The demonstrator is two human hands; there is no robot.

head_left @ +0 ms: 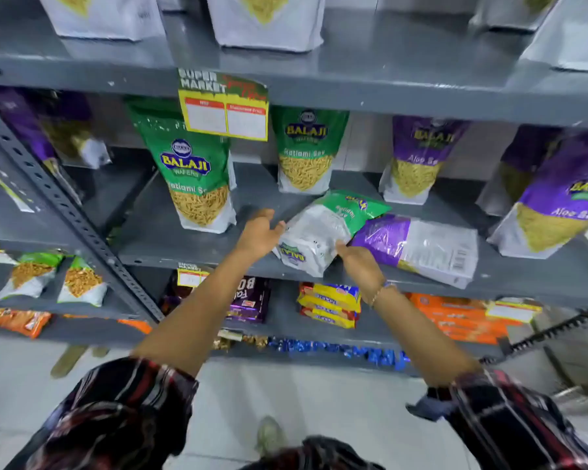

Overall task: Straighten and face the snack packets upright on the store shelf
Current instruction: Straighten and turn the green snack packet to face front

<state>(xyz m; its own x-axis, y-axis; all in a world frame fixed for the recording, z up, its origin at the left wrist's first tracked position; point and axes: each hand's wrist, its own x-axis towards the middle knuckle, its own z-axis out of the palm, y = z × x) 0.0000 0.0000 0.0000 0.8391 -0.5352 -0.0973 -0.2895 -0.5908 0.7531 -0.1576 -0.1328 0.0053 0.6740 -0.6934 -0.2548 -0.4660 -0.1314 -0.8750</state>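
Note:
A green snack packet (pixel 323 228) lies tipped over on the grey shelf (pixel 170 245), back side up, resting partly on a purple packet (pixel 421 247) that lies flat beside it. My left hand (pixel 258 234) hovers open just left of the green packet, fingers spread, close to its edge. My right hand (pixel 360 261) touches the packet's lower right corner; I cannot tell whether it grips. Two green packets (pixel 194 171) (pixel 306 150) stand upright behind, and purple packets (pixel 418 157) (pixel 557 205) stand upright to the right.
A yellow price tag (pixel 223 105) hangs from the shelf above. White packets (pixel 265 22) stand on the top shelf. Below are biscuit packs (pixel 330 305) and orange boxes (pixel 462 317). A slotted upright post (pixel 65 212) divides off the left bay with small packets (pixel 82 283).

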